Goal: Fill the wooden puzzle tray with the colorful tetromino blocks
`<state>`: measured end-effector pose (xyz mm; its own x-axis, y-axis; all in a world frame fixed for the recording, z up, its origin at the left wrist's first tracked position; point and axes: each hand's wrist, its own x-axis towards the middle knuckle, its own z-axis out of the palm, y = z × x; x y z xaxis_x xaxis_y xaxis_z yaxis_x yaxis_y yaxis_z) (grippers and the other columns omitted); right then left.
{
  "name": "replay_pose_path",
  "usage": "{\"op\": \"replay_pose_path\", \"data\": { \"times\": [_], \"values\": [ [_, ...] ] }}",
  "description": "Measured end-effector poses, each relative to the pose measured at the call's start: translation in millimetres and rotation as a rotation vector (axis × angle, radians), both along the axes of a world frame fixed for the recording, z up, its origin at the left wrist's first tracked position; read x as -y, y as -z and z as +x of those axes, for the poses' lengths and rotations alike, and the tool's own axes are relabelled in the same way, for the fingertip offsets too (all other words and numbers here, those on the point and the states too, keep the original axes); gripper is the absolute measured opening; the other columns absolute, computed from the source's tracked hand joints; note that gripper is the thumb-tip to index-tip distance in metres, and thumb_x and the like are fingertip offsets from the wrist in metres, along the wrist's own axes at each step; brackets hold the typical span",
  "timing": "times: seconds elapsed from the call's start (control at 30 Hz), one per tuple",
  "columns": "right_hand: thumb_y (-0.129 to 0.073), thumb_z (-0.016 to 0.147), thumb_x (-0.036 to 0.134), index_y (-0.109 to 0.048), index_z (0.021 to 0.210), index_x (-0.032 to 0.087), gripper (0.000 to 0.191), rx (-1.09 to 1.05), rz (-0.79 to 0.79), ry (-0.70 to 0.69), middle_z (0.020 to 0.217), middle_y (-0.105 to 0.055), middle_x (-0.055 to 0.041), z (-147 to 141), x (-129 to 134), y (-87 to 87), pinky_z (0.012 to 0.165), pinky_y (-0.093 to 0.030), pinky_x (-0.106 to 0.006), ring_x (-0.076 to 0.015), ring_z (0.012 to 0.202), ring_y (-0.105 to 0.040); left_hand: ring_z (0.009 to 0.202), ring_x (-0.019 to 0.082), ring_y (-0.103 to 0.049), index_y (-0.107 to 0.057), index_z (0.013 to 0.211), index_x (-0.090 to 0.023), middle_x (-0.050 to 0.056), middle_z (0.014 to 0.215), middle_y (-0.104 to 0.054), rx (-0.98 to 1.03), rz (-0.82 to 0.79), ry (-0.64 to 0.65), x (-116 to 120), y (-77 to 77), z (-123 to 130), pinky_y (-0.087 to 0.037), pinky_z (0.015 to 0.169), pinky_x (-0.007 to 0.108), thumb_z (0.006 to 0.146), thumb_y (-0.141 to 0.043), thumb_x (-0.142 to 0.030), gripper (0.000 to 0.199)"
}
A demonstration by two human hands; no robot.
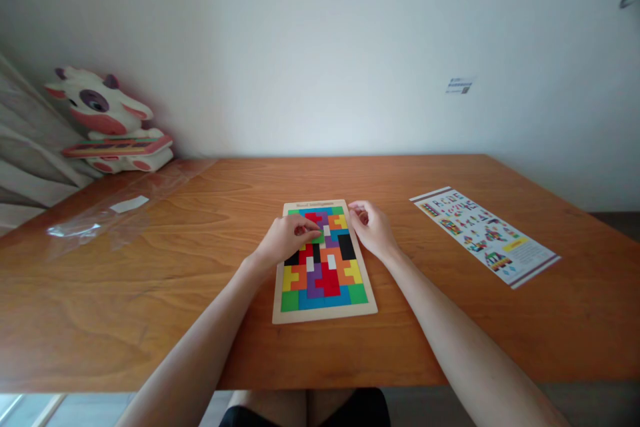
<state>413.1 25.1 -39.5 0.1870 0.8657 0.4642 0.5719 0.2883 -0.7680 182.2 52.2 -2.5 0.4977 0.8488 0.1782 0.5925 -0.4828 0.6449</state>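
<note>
A wooden puzzle board (326,313) with a pale frame lies on the table in front of me, filled with coloured block pieces in red, blue, green, purple, orange, yellow, black and white. My left hand (289,239) reaches over its left side, thumb and fingers pinched on a green puzzle piece (319,238) near the upper middle. A small bare patch of board shows just below that piece. At the board's upper right edge rests my right hand (373,228), its fingers curled by the frame. Whether those fingers hold anything is hidden.
A printed pattern sheet (487,237) lies to the right on the wooden table (200,227). Clear plastic packaging (100,217) with a white slip (129,204) is at the left. A toy cow keyboard (117,123) stands at the back left, near a curtain (30,147).
</note>
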Motion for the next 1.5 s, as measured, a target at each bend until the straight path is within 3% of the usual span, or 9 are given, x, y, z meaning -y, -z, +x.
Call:
{"op": "replay_pose_path", "data": {
  "times": [0.1, 0.37, 0.5, 0.63, 0.8, 0.93, 1.17, 1.33, 1.5],
  "values": [
    [-0.055, 0.087, 0.035, -0.063, 0.098, 0.02, 0.02, -0.004, 0.0, -0.004, 0.093, -0.071, -0.0091, 1.1, -1.4, 1.1, 0.066, -0.051, -0.035, -0.0191, 0.07, -0.062, 0.083, 0.019, -0.064, -0.075, 0.086, -0.023, 0.004, 0.092, -0.071, 0.0, 0.146, 0.034, 1.3, 4.4, -0.9, -0.051, 0.077, 0.03, 0.085, -0.066, -0.039, 0.018],
    [-0.057, 0.086, 0.045, -0.065, 0.1, 0.02, 0.031, -0.136, -0.052, 0.034, 0.095, -0.069, -0.009, 7.3, -2.1, -0.7, 0.062, -0.048, -0.032, -0.0162, 0.065, -0.057, 0.093, 0.021, -0.062, -0.071, 0.099, -0.022, 0.007, 0.101, -0.072, 0.056, 0.26, 0.183, 9.7, 3.9, -12.1, -0.046, 0.09, 0.035, 0.095, -0.051, -0.036, 0.025],
    [-0.059, 0.081, 0.055, -0.064, 0.096, 0.021, 0.037, -0.438, -0.059, 0.085, 0.083, -0.066, -0.0049, 18.1, -10.1, 2.6, 0.053, -0.041, -0.028, -0.014, 0.058, -0.053, 0.088, 0.019, -0.062, -0.069, 0.102, -0.02, 0.007, 0.098, -0.071, 0.337, 0.145, -0.093, 3.0, 1.7, -18.6, -0.047, 0.084, 0.031, 0.093, -0.049, -0.045, 0.033],
    [-0.052, 0.081, 0.059, -0.06, 0.088, 0.022, 0.038, -0.728, -0.041, 0.157, 0.068, -0.058, -0.0006, 41.0, -18.4, 6.6, 0.048, -0.038, -0.027, -0.0116, 0.05, -0.048, 0.077, 0.015, -0.061, -0.064, 0.102, -0.019, 0.005, 0.091, -0.069, 0.934, -0.087, -0.442, -18.2, 2.9, -34.1, -0.047, 0.069, 0.025, 0.087, -0.049, -0.056, 0.042],
    [-0.048, 0.083, 0.061, -0.059, 0.083, 0.022, 0.041, -0.838, 0.021, 0.212, 0.063, -0.055, 0.0004, 55.2, -21.0, 9.3, 0.051, -0.042, -0.027, -0.012, 0.05, -0.049, 0.063, 0.013, -0.057, -0.056, 0.085, -0.021, 0.003, 0.077, -0.064, 1.26, -0.298, -0.636, -38.1, 11.3, -58.5, -0.044, 0.057, 0.024, 0.08, -0.041, -0.054, 0.036],
    [-0.049, 0.084, 0.065, -0.063, 0.079, 0.02, 0.048, -0.564, -0.005, 0.191, 0.069, -0.062, -0.0031, 45.4, -22.6, 7.9, 0.055, -0.044, -0.028, -0.0138, 0.056, -0.054, 0.061, 0.012, -0.056, -0.053, 0.081, -0.02, 0.002, 0.068, -0.06, 1.176, -0.225, -0.688, -37.0, 19.6, -53.4, -0.045, 0.059, 0.023, 0.079, -0.048, -0.046, 0.027],
    [-0.05, 0.086, 0.064, -0.065, 0.083, 0.02, 0.046, -0.014, -0.149, 0.104, 0.075, -0.071, -0.0065, 29.0, -19.4, 1.2, 0.069, -0.048, -0.035, -0.0216, 0.07, -0.064, 0.072, 0.016, -0.059, -0.06, 0.09, -0.018, 0.004, 0.082, -0.066, 0.519, 0.038, -0.425, -6.3, 13.2, -29.6, -0.047, 0.067, 0.026, 0.086, -0.056, -0.049, 0.032],
    [-0.051, 0.087, 0.056, -0.064, 0.087, 0.02, 0.038, 0.031, -0.1, 0.073, 0.077, -0.071, -0.0069, 25.9, -15.3, 0.4, 0.068, -0.048, -0.035, -0.0222, 0.07, -0.064, 0.093, 0.021, -0.059, -0.07, 0.097, -0.024, 0.005, 0.097, -0.072, 0.104, 0.261, -0.026, 16.4, 9.5, -19.5, -0.044, 0.088, 0.035, 0.086, -0.063, -0.043, 0.023],
    [-0.052, 0.088, 0.051, -0.064, 0.086, 0.02, 0.034, 0.066, -0.06, 0.057, 0.076, -0.07, -0.0065, 24.0, -14.1, -1.1, 0.065, -0.047, -0.033, -0.0205, 0.066, -0.061, 0.101, 0.025, -0.057, -0.073, 0.103, -0.028, 0.004, 0.095, -0.074, -0.064, 0.316, 0.062, 17.8, 11.9, -9.4, -0.037, 0.095, 0.044, 0.084, -0.068, -0.044, 0.025]
  ]
}}
